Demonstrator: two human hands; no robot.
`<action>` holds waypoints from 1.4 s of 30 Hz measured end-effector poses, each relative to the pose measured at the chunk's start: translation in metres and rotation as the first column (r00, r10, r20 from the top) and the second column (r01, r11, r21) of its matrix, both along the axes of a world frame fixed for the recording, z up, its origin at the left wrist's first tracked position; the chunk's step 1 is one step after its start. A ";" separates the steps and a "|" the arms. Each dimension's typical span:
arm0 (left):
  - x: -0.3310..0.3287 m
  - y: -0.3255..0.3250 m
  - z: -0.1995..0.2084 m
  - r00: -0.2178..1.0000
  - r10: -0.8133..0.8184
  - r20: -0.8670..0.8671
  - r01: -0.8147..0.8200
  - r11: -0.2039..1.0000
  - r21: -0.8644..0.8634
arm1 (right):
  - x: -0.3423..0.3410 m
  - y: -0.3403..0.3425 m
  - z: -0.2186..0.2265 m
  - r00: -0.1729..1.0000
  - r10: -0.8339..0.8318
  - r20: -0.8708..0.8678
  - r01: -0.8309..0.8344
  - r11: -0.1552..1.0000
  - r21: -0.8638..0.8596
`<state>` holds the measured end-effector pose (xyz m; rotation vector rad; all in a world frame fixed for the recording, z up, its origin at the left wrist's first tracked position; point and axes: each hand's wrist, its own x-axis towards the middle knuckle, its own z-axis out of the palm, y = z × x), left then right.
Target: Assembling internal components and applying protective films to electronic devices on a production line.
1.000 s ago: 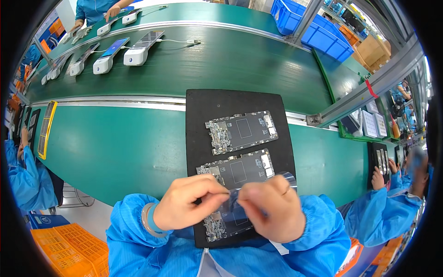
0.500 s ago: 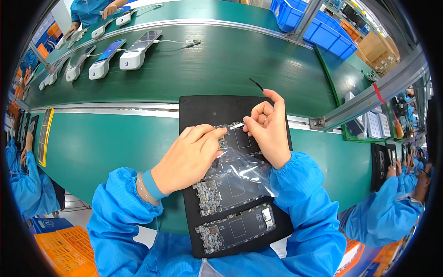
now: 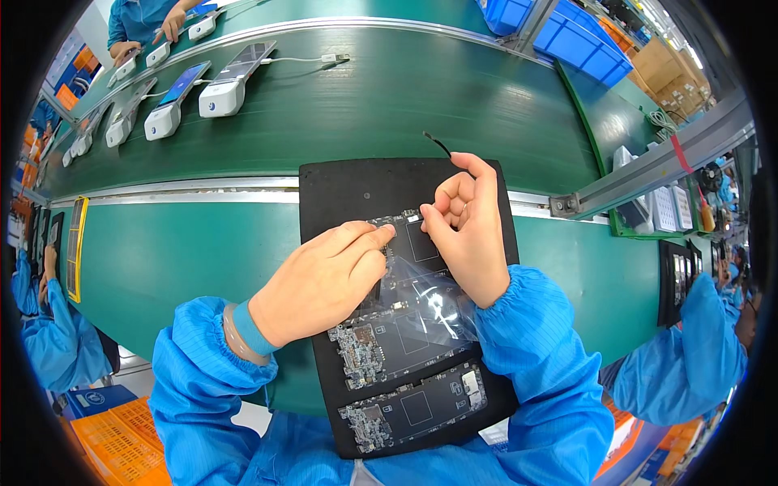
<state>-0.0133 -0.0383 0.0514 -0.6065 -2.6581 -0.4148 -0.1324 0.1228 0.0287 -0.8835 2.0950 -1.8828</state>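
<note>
My left hand point(image 3: 320, 279) leans over the top circuit board point(image 3: 397, 220), its closed fingers pressing near the board's left part. Clear plastic film point(image 3: 438, 304) comes out from under this hand, seemingly gripped there, and drapes over the middle circuit board point(image 3: 413, 344). My right hand point(image 3: 470, 219) is bent into a pinch, thumb tip at the top board beside a small white piece point(image 3: 414, 218). What its fingers hold is hidden. A thin black strip point(image 3: 438, 144) sticks out from its raised index fingertip. The lowest circuit board point(image 3: 413, 409) lies uncovered, all on a black mat point(image 3: 340, 190).
Several white handheld terminals point(image 3: 223, 97) with cables stand on the green belt point(image 3: 389, 97) beyond the metal rail. A metal post point(image 3: 648, 178) slants at the right. Blue crates point(image 3: 583, 53) are at the far right. A yellow-framed panel point(image 3: 77, 251) lies left; co-workers point(image 3: 150, 20) sit around.
My right hand has shifted slightly left, and the white strip seen at its fingertips now shows as a small white piece at the top board. The left hand has hardly moved.
</note>
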 end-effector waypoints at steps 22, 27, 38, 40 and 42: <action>-0.007 0.001 0.005 1.000 -0.030 -0.007 0.029 0.995 -0.092 | 0.002 0.004 -0.003 0.937 -0.112 -0.331 0.182 0.965 0.190; -0.006 0.002 0.005 1.000 -0.029 -0.009 0.028 0.995 -0.092 | 0.002 0.005 -0.001 0.930 -0.092 -0.356 0.183 0.956 0.231; -0.009 0.000 0.007 0.999 -0.053 0.012 0.054 0.996 -0.077 | -0.006 0.004 0.006 0.973 -0.047 -0.225 0.133 0.914 0.383; -0.007 -0.003 0.005 0.999 -0.051 0.001 0.051 0.997 -0.065 | -0.008 0.004 0.011 0.981 -0.013 -0.195 0.090 0.917 0.388; -0.003 -0.005 0.005 0.999 -0.048 -0.018 0.047 0.998 -0.053 | -0.008 0.003 0.014 0.993 0.037 -0.108 0.011 0.909 0.417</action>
